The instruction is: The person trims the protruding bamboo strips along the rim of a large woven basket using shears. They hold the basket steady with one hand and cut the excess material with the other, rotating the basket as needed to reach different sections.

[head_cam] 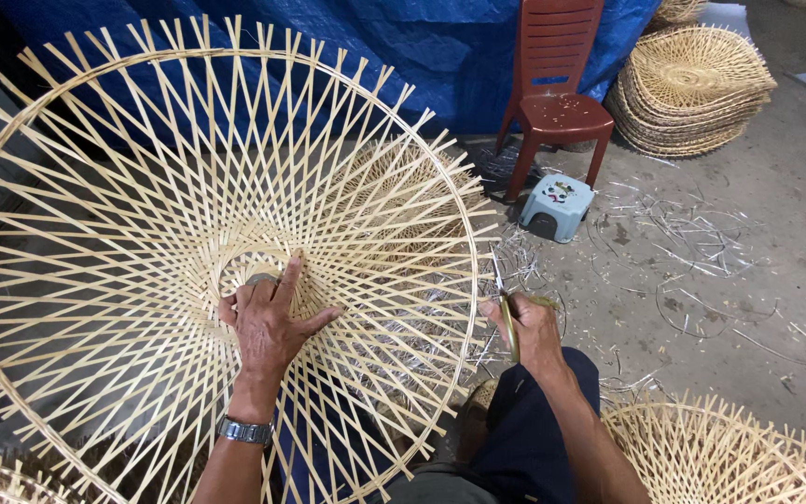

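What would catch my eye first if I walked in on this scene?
The huge round bamboo lattice frame fills the left and centre, its thin strips crossing like spokes around a small open ring. The left hand, with a wristwatch, presses flat on it beside that ring, while the right hand grips scissors at the frame's right rim. Behind stand a red-brown plastic chair, a small grey stool and a stack of finished woven frames at top right.

Grey concrete floor (757, 280) strewn with bamboo trimmings (683, 233), red plastic chair (555, 84), small pale stool (557, 205), stack of woven bamboo frames (692, 89), another frame (729, 457) at lower right
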